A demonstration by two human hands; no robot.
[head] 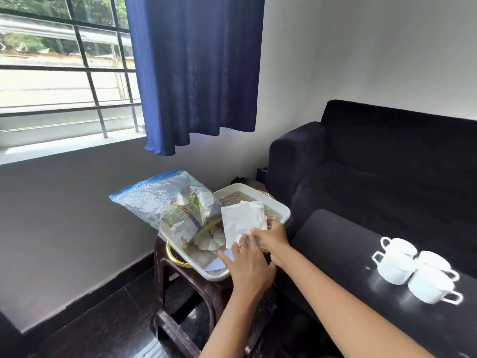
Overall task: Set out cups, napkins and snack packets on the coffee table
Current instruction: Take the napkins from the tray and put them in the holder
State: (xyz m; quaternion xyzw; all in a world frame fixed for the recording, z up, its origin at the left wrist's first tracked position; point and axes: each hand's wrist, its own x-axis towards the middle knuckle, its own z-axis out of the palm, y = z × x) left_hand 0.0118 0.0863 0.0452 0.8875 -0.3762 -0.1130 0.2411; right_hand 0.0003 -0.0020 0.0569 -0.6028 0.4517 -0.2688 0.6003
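Observation:
A stack of white napkins is lifted at the near edge of a white tray that rests on a brown plastic stool. My left hand and my right hand both grip the stack's lower edge. A clear zip bag with snack packets leans in the tray's left side. Several white cups stand together on the black coffee table at the right.
A dark sofa stands behind the coffee table. The stool has dark tiled floor around it. A blue curtain hangs over a barred window at the left. A gold tray handle sticks out toward me.

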